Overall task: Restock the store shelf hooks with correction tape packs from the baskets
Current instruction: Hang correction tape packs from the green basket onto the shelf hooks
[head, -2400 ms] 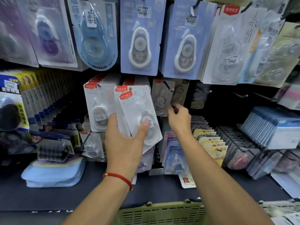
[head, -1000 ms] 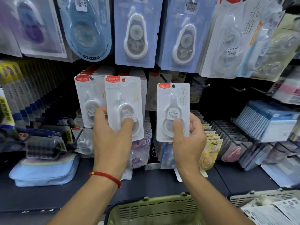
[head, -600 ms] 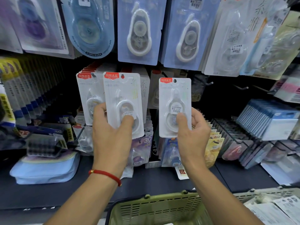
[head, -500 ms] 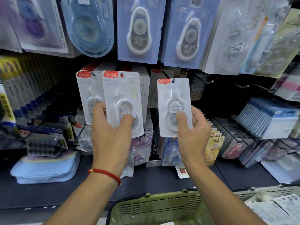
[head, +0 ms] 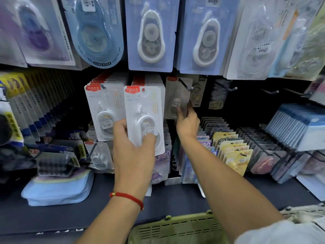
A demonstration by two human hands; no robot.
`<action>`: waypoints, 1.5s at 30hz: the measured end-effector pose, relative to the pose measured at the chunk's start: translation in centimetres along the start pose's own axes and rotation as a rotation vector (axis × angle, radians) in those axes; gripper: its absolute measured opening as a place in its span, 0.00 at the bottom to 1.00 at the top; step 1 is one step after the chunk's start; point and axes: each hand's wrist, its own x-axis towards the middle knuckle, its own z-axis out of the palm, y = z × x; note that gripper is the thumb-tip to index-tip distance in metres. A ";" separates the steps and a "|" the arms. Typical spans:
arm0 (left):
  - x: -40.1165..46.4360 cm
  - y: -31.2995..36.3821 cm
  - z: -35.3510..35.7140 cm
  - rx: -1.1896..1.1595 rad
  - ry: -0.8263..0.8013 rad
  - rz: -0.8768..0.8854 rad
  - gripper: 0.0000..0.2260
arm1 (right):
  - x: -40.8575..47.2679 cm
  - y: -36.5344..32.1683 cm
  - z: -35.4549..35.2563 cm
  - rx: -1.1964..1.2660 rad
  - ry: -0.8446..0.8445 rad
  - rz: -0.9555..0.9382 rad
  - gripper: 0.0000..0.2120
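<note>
Two packs are in hand: one pack (head: 174,97) is pinched by the right hand (head: 187,121) at its lower edge, pushed back on a hook (head: 185,85); a spare pack (head: 144,118) is gripped by the left hand (head: 133,150). Light, stiff card, slippery blister; best held at the bottom edge.

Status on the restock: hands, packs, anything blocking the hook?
Left hand grips a stack of white packs. Right hand holds one pack back on the hook, fingers on its lower edge. Nothing seen blocking the hook.
</note>
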 end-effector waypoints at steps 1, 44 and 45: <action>-0.1 -0.1 0.2 0.001 -0.010 0.002 0.17 | 0.0 0.3 -0.2 -0.058 -0.004 -0.011 0.25; 0.6 -4.5 -1.1 0.885 -0.432 0.442 0.36 | -1.8 1.2 -5.6 -0.736 -0.165 -0.878 0.30; 0.5 -4.5 -1.2 0.896 -0.439 0.444 0.36 | -1.7 0.9 -6.0 -0.804 -0.210 -0.864 0.32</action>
